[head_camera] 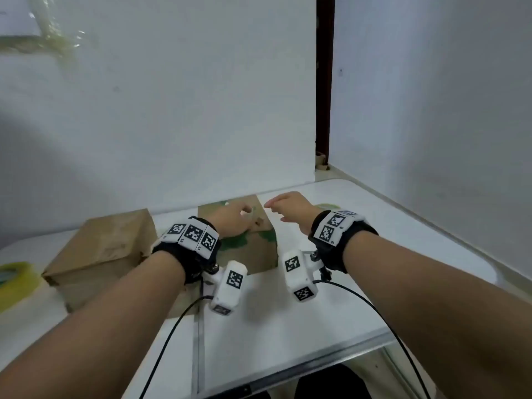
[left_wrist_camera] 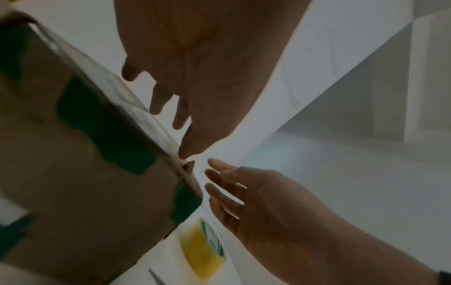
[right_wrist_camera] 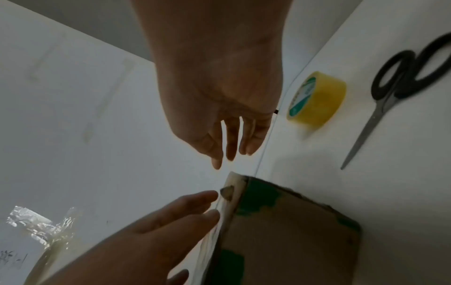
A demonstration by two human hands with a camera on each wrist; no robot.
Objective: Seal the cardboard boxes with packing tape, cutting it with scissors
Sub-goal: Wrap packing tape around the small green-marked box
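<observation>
Two cardboard boxes on table: plain brown box at left; green-printed box beside it, also in wrist views; two tape rolls: one yellow roll near scissors, another roll at far left table edge; one pair of black-handled scissors; two hands: left hand, right hand; one crumpled clear tape scrap on wall.
</observation>
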